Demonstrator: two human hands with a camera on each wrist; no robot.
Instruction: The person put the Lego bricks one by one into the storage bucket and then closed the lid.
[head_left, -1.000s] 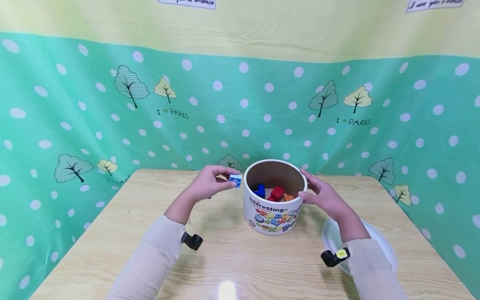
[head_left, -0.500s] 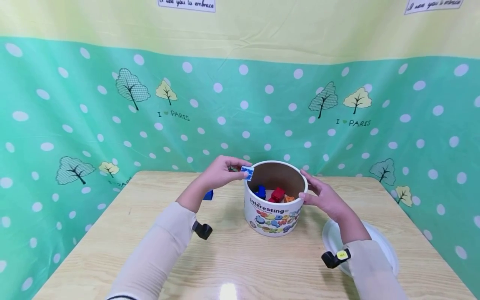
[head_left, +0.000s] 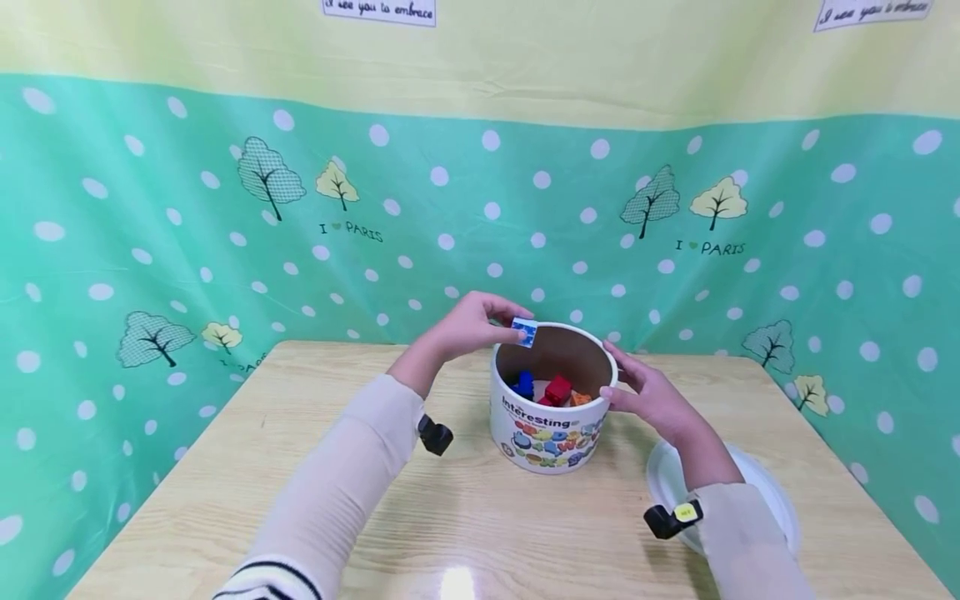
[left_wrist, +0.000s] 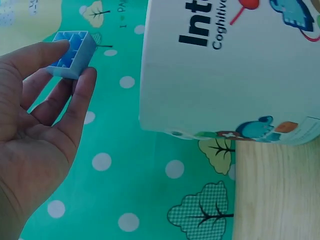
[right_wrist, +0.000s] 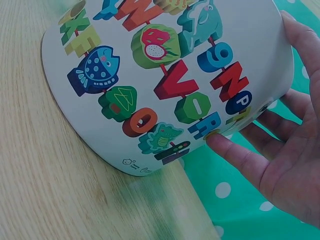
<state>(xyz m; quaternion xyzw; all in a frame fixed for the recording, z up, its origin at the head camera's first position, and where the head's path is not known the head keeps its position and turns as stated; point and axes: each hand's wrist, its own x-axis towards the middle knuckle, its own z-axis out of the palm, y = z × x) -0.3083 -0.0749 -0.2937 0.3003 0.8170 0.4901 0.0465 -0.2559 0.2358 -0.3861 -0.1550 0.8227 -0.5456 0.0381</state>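
Note:
My left hand (head_left: 480,323) pinches a light blue toy building brick (head_left: 525,332) between thumb and fingers, at the left rim of a white printed bucket (head_left: 551,437). In the left wrist view, the hollow underside of the brick (left_wrist: 75,52) shows, with the thumb over it. My right hand (head_left: 651,402) holds the bucket's right side, thumb at the rim and the other fingers spread along the wall. Inside the bucket lie a blue brick (head_left: 523,385), red bricks (head_left: 558,389) and an orange piece (head_left: 581,400).
A round white lid or plate (head_left: 761,500) lies on the wooden table (head_left: 517,542) at the right, partly under my right forearm. Behind the table hangs a green polka-dot cloth (head_left: 420,217). The bucket stands near the table's far edge.
My left hand has moved right and up with the brick, from beside the bucket to its rim. A blue brick seen on the table earlier is hidden now. The right hand stays put.

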